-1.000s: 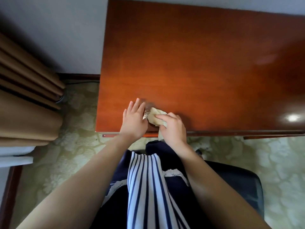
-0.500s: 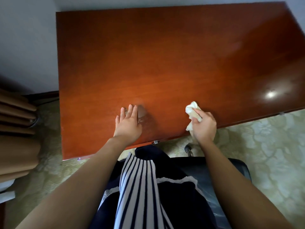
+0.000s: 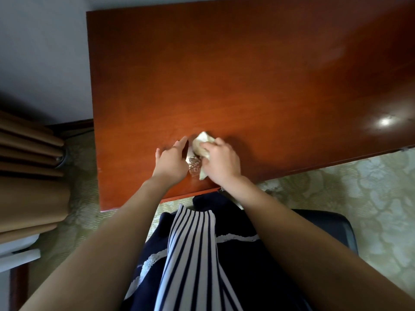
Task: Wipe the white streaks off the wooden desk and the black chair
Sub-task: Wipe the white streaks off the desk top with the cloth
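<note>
The glossy reddish wooden desk point(image 3: 247, 81) fills the upper view. Near its front edge a patch of white streaks point(image 3: 195, 165) shows between my hands. My right hand point(image 3: 221, 163) grips a crumpled cream cloth point(image 3: 202, 143) and presses it on the desk beside the streaks. My left hand point(image 3: 171, 161) lies flat on the wood just left of the patch, fingers straight. The black chair point(image 3: 332, 223) shows at lower right, mostly hidden by my arm and striped clothing.
Brown pleated curtains point(image 3: 29, 176) hang at the left over a patterned pale green carpet point(image 3: 359, 194). A grey wall point(image 3: 42, 57) stands behind and left of the desk. A bright light glare point(image 3: 385, 121) sits on the desk's right part.
My right hand has swung back left with the cloth, from near the desk's front edge to right beside my left hand. White streaks now show between the hands.
</note>
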A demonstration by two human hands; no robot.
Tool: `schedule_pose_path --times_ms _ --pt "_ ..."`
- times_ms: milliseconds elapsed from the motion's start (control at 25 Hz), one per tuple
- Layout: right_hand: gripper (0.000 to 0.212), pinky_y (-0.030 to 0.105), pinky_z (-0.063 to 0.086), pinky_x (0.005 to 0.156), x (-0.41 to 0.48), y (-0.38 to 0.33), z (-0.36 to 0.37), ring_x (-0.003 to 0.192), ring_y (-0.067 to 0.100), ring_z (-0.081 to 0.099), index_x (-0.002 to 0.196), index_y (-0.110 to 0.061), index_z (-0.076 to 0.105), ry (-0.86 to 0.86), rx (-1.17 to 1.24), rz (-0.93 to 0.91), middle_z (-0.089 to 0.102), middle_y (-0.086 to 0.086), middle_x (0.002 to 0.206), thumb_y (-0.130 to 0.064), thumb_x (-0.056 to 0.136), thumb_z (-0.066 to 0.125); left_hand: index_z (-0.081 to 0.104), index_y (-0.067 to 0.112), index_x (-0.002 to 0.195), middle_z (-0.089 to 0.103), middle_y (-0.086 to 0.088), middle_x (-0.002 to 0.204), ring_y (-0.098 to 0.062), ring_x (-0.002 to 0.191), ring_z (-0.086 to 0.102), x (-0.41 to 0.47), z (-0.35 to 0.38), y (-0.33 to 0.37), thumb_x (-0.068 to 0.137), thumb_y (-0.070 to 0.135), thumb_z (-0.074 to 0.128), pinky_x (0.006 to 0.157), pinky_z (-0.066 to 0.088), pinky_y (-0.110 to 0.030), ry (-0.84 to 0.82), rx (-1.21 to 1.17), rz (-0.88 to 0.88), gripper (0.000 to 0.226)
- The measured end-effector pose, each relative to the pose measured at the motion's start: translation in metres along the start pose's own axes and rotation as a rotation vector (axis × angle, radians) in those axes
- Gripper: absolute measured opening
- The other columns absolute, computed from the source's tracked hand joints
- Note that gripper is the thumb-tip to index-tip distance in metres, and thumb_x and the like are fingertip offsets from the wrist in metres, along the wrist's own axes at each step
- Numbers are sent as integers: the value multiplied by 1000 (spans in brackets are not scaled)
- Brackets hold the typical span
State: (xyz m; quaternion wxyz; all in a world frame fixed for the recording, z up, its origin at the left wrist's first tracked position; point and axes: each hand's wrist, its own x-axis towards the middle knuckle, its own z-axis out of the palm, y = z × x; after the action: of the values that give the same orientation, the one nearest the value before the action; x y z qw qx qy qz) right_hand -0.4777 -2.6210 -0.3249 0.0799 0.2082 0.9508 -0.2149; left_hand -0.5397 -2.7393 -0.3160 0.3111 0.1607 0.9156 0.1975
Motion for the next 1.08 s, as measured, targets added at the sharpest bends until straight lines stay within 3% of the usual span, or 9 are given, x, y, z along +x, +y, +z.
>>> schedule_pose_path --times_ms 80,200,320,480,720,840,920,1080 --pt "38 35 45 76 -8 -20 11 104 29 52 123 -25 59 -84 -16 -163 53 4 115 -17 86 56 19 19 151 23 -9 157 -25 147 8 -6 4 -7 85 -5 38 117 -5 -47 87 -25 -36 73" --pt "39 34 44 70 -17 -26 23 101 27 52 123 -27 61 -126 47 -293 54 2 108 -16 87 55 13 19 153 1 -3 161 -25 147 -8 -11 3 -17 86 1 43 115 -8 -50 103 -8 -124 75" --pt "38 33 49 68 -17 -11 24 98 24 53 118 -31 64 -82 156 -267 57 -2 101 -12 86 56 2 18 154 -9 -4 160 -25 147 -12 -11 -4 -20 88 5 43 115 -6 -54 -13 70 -148 79" --pt "42 35 49 73 3 19 8 94 24 56 117 -34 65 93 221 -86 60 -1 105 -9 82 61 -20 19 149 -15 -5 159 -27 146 -14 -8 -16 -15 88 7 43 115 -5 -52 -151 181 -160 89" --pt "35 34 45 81 78 78 -41 101 32 56 118 -25 65 263 121 317 57 11 109 -11 89 52 -17 19 150 -26 4 156 -19 145 -18 -10 -23 -27 93 11 40 115 -1 -59 -255 329 -111 81" --pt "34 34 42 77 97 76 -45 110 33 50 120 -20 61 279 85 453 53 10 119 -6 90 53 -17 23 150 -26 8 156 -14 145 -18 -10 -28 -31 93 11 40 114 -3 -60 -264 369 -102 81" --pt "34 34 41 79 97 62 -39 110 34 47 120 -19 59 273 56 449 51 9 122 -5 90 51 -16 25 150 -25 10 156 -13 145 -17 -10 -29 -32 93 10 40 113 -4 -60 -260 385 -104 81" --pt "41 33 36 88 85 27 -18 108 32 44 125 -26 57 151 -2 164 52 6 122 -7 90 48 -17 25 150 -25 11 156 -12 145 -17 -11 -26 -32 94 12 39 113 -5 -58 -245 401 -107 81"
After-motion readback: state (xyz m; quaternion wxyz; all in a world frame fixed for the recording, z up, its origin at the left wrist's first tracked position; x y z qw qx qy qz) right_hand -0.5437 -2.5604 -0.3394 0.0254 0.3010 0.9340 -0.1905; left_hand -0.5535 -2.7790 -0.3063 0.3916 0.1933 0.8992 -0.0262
